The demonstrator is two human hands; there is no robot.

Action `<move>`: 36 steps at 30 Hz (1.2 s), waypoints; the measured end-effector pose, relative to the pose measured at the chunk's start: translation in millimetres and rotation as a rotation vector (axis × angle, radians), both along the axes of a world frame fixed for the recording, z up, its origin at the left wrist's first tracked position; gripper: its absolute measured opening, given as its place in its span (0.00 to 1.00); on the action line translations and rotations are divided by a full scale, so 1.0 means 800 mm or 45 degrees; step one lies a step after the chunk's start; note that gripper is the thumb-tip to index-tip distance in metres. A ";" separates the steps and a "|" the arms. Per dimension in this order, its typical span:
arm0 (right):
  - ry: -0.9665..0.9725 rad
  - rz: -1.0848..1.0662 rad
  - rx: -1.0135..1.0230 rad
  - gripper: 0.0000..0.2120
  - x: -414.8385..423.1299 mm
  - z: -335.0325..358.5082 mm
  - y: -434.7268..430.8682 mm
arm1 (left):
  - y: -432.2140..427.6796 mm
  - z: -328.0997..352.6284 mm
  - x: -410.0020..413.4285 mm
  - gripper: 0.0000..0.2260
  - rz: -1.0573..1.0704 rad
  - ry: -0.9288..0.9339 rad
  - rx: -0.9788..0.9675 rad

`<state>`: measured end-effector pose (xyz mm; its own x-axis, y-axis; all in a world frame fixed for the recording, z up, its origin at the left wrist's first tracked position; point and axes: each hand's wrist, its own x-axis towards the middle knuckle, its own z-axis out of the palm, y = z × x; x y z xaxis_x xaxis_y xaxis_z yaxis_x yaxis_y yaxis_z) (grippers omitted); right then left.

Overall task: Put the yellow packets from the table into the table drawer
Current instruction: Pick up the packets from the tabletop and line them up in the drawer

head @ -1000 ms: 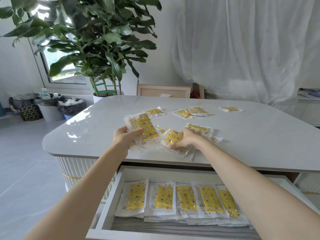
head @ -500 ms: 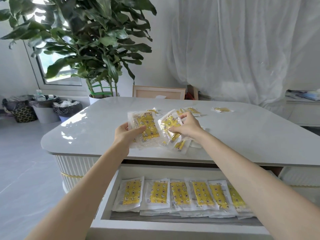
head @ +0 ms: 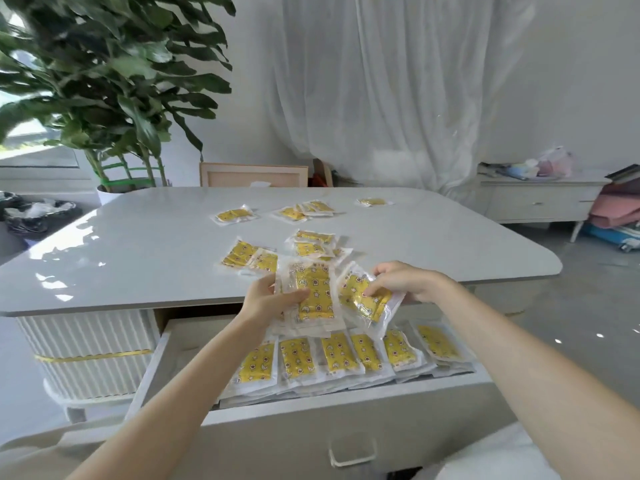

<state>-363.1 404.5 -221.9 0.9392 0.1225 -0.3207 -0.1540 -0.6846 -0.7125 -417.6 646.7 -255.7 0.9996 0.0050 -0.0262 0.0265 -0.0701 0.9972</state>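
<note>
we see a stack of yellow packets (head: pixel 313 296) held upright in our left hand (head: pixel 266 299), thumb laid across its front and fingers curled behind it, so that hand grips the stack. just beside it, our right hand (head: pixel 405 282) pinches a single yellow packet (head: pixel 363 303) by its upper edge; this packet is tilted and its lower corner overlaps the stack. both hands hang over the front edge of the bench (head: pixel 138 251), above the back of the open drawer (head: pixel 346 420). inside the drawer a row of yellow packets (head: pixel 346 355) lies flat, side by side and overlapping, on top of more layers of the same. more packets are on the bench top: a loose cluster (head: pixel 263 256) just beyond our hands, a second group (head: pixel 301 211) farther back near the middle, and one lone packet (head: pixel 372 201) close to the far edge. the bench top is pale grey and glossy with rounded corners, on a ribbed white base. behind it, at the left, stands a large potted plant (head: pixel 114 81), with a light wooden frame (head: pixel 252 174) leaning by the wall next to it. a sheer white curtain (head: pixel 398 81) hangs across the back wall. at the far left are bins lined with black bags (head: pixel 38 213), and at the right a low white sideboard (head: pixel 540 199) carries a pile of things we cannot make out.
</note>
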 end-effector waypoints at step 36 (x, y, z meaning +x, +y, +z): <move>-0.108 -0.210 -0.631 0.22 0.016 -0.135 -0.133 | -0.130 -0.101 0.071 0.25 -0.192 0.677 -0.041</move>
